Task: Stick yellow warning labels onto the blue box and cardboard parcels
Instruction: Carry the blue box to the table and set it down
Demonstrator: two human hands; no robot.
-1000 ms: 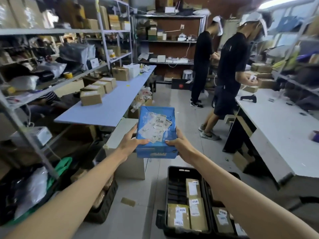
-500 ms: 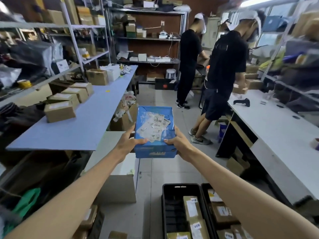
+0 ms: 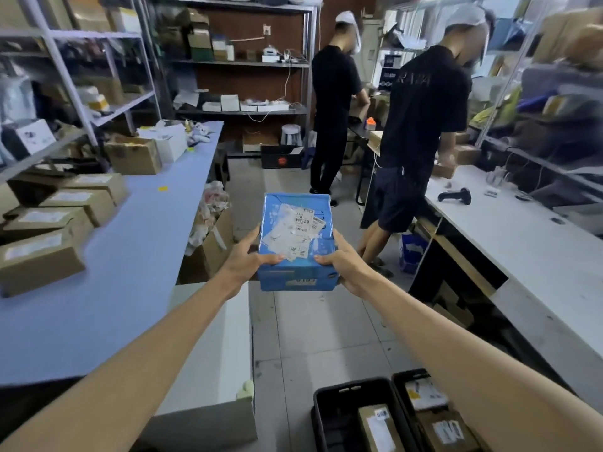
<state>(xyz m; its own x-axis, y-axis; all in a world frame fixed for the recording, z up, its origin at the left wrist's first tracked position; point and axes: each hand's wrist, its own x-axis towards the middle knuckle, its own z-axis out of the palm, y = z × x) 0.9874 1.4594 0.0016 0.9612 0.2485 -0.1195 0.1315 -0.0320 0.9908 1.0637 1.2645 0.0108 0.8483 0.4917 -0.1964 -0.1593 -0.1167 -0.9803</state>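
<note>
floor: pale grey tiles (image 3: pixel 310 337), scuffed, running down the middle aisle.
left side: long blue-topped table (image 3: pixel 130 272) set along a metal shelving rack (image 3: pixel 114 107).
right side: white counter (image 3: pixel 522 256) on a dark frame.
far end: brown wall (image 3: pixel 248 83) behind a metal shelf unit (image 3: pixel 241 63); small white stool (image 3: pixel 291 132) on the floor below it.
light: bright and even across the room.

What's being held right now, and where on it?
The blue box: left hand gripping its left side, right hand its right side, thumbs on top near the front edge.
</note>
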